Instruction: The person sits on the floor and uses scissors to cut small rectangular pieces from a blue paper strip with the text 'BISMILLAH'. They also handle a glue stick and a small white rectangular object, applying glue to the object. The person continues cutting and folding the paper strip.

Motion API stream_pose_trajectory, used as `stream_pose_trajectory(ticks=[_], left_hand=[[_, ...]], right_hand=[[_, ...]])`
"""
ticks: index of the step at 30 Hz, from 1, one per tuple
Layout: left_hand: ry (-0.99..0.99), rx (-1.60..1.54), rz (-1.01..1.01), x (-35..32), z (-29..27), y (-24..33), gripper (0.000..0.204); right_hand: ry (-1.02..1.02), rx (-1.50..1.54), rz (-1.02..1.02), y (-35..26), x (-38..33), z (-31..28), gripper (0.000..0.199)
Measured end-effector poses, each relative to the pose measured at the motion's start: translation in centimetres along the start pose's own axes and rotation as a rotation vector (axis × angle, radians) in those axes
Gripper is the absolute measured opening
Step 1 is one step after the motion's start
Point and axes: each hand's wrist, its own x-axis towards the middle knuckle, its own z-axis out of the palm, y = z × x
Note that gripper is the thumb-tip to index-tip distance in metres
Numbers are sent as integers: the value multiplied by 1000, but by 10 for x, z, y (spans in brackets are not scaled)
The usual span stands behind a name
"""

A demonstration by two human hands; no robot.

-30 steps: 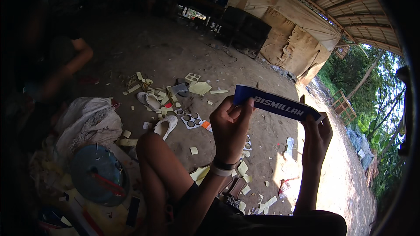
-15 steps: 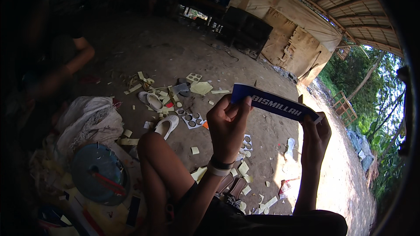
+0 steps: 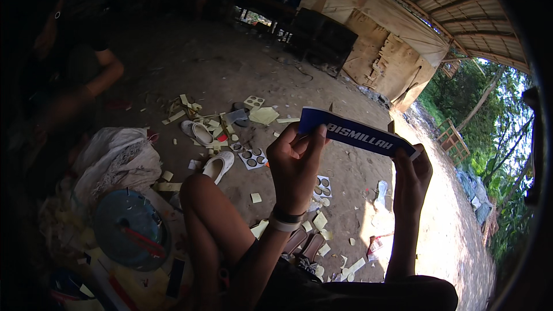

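I hold a long dark blue strip point(image 3: 357, 132) with white lettering stretched between both hands, raised in front of me. My left hand point(image 3: 296, 164) pinches its left end between thumb and fingers; a pale band circles that wrist. My right hand point(image 3: 412, 175) grips the strip's right end. My bent knee point(image 3: 199, 187) rises just left of the left forearm.
The dirt floor holds scattered pale yellow offcuts point(image 3: 264, 115), white sheets with round holes point(image 3: 253, 158) and pale shoes point(image 3: 219, 164). A white sack point(image 3: 118, 158) and a round teal lid point(image 3: 124, 233) lie at my left. Another person point(image 3: 75, 86) sits at far left.
Both hands have shifted slightly with the strip, which stays stretched between them. Nothing was let go.
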Motion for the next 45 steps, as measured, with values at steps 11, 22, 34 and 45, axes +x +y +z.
stream_pose_trajectory(ticks=[11,22,34,45], left_hand=[[7,-1,7,-2,1,3,18],[-3,-19,4,-5,1,5,17],[-5,-11,-29,-5,-1,2,17],[-2,13,-34,-4,-5,1,19]], right_hand=[[0,50,-59,7,0,-1,12],[18,80,-74,9,0,1,11],[89,58,5,9,-5,6,5],[54,97,-5,12,-5,5,6]])
